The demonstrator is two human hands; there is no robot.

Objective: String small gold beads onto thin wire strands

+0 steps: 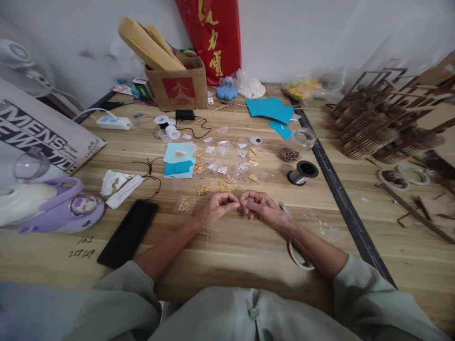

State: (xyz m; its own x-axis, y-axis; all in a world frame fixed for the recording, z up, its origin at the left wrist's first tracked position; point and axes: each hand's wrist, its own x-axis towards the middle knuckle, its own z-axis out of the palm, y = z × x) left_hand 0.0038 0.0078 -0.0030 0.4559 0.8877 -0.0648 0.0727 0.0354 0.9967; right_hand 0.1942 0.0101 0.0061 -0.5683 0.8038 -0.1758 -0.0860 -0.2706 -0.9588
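Observation:
My left hand (217, 205) and my right hand (261, 206) rest on the wooden table (227, 251), fingertips pinched and almost meeting at the middle. Whatever they pinch is too small to name. Just beyond them lie several small clear bags of gold beads (224, 184) and silver findings (221, 150). One bag of gold beads (184, 204) sits left of my left hand. A spool of thin wire (302, 173) stands to the upper right, with a glass jar of dark beads (295, 148) behind it.
A black phone (128, 232) lies at the left, near a purple toy (60, 206) and crumpled tissue (117, 184). Blue paper sheets (270, 110), a cardboard box (177, 85), a power strip (113, 123) and wooden frames (380, 118) sit farther back. A tape ring (296, 258) lies under my right forearm.

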